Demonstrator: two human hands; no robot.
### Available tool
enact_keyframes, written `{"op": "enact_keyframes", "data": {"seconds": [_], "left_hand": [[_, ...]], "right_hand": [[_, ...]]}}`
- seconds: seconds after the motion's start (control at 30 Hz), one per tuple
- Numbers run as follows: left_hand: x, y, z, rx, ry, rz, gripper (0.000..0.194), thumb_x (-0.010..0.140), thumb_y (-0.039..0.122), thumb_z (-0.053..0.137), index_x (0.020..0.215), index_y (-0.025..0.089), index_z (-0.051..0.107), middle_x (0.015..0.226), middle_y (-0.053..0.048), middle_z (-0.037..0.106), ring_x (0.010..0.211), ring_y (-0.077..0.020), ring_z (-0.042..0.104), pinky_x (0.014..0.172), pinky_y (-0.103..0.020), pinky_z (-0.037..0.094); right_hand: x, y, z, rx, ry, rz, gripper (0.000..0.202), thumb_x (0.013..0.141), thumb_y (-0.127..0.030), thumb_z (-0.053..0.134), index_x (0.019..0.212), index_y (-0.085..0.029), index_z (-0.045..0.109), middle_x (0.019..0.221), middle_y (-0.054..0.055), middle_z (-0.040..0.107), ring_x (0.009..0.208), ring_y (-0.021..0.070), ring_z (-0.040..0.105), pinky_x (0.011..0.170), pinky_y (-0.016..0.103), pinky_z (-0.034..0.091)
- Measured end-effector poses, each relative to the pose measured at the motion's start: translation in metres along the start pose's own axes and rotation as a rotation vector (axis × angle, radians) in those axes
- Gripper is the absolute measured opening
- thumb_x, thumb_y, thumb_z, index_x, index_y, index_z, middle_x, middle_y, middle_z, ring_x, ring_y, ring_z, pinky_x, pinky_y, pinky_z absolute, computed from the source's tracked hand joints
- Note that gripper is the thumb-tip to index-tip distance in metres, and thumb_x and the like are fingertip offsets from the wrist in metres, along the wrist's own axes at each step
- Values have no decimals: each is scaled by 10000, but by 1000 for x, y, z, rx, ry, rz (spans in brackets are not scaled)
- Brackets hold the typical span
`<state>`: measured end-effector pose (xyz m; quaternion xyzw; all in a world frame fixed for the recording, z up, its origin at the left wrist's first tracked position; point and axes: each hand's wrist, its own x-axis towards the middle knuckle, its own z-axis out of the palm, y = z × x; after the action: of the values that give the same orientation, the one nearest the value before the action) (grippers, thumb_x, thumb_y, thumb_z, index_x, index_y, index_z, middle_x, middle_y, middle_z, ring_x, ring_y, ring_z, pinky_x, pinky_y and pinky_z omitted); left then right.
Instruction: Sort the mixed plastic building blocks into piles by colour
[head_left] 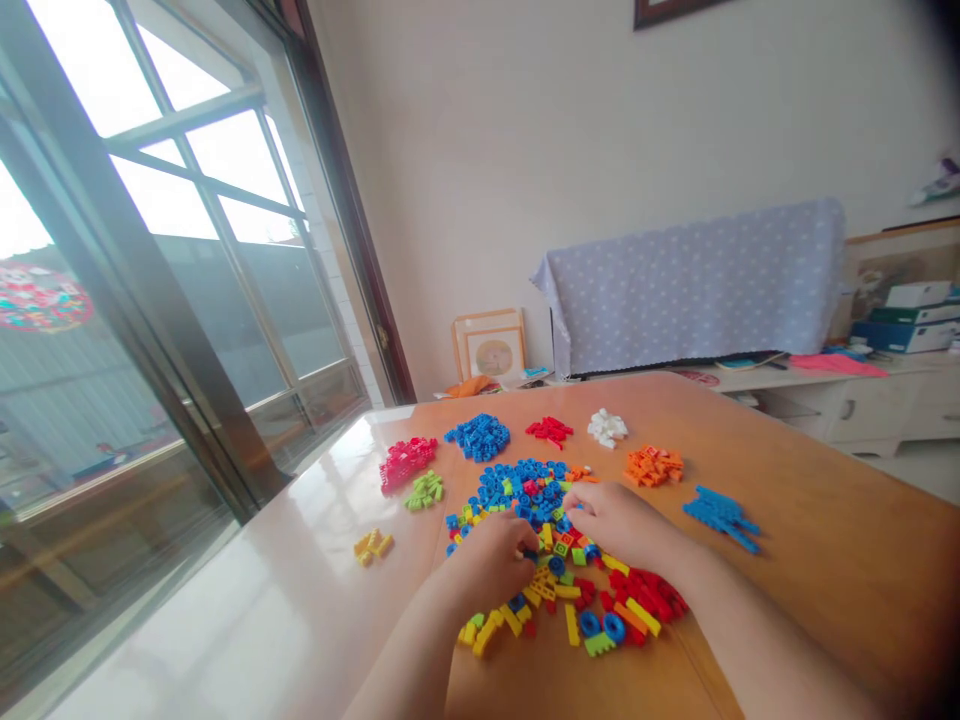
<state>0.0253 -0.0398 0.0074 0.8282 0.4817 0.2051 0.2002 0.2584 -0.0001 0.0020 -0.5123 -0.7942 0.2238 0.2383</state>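
Observation:
A mixed pile of plastic building pieces point(517, 485), mostly blue with yellow, red, green and orange ones, lies mid-table. My left hand point(495, 548) is over its left side, fingers curled down by a dark blue piece; whether it grips that piece is hidden. On the pile's right side is my right hand point(607, 515), thumb and fingers drawn together among the pieces, their tips partly hidden. Between and below my hands lie yellow pieces point(541, 582), blue rings point(613, 628) and red bricks point(652, 595).
Around the pile on the wooden table point(825, 590) sit single-colour heaps: yellow point(373, 546), light green point(425, 490), pink-red point(407, 462), blue point(478, 437), red point(550, 431), white point(607, 427), orange point(654, 465) and long blue pieces point(721, 516). A window stands at left.

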Motion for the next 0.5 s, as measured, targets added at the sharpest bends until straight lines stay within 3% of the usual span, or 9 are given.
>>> {"op": "enact_keyframes", "data": {"seconds": [0.13, 0.23, 0.33, 0.5], "left_hand": [[5, -16, 7, -253, 88, -113, 193, 741, 225, 587, 902, 199, 692, 836, -21, 659, 741, -150, 561, 642, -235, 419], [12, -27, 12, -486, 150, -209, 161, 763, 253, 612, 902, 178, 644, 738, 3, 620, 642, -117, 523, 571, -212, 371], [16, -31, 11, -633, 208, -211, 150, 767, 263, 653, 874, 163, 620, 713, 18, 583, 613, -93, 490, 561, -201, 346], [16, -28, 6, -840, 229, -159, 142, 778, 230, 661, 880, 150, 601, 704, 13, 584, 636, -96, 510, 601, -208, 372]], "right_hand": [[5, -5, 15, 93, 51, -12, 239, 879, -376, 515, 923, -231, 700, 701, -10, 649, 650, 151, 560, 604, 242, 381], [8, -13, 28, 234, 70, -35, 312, 886, -392, 521, 1071, -220, 704, 850, 27, 709, 782, 181, 623, 704, 268, 465], [9, -24, 38, 367, 11, -80, 373, 887, -385, 533, 1177, -211, 689, 1009, 56, 727, 909, 207, 645, 802, 296, 499], [12, -34, 45, 400, -36, -58, 376, 903, -388, 514, 1177, -211, 700, 895, 29, 719, 814, 197, 626, 711, 287, 490]]}}
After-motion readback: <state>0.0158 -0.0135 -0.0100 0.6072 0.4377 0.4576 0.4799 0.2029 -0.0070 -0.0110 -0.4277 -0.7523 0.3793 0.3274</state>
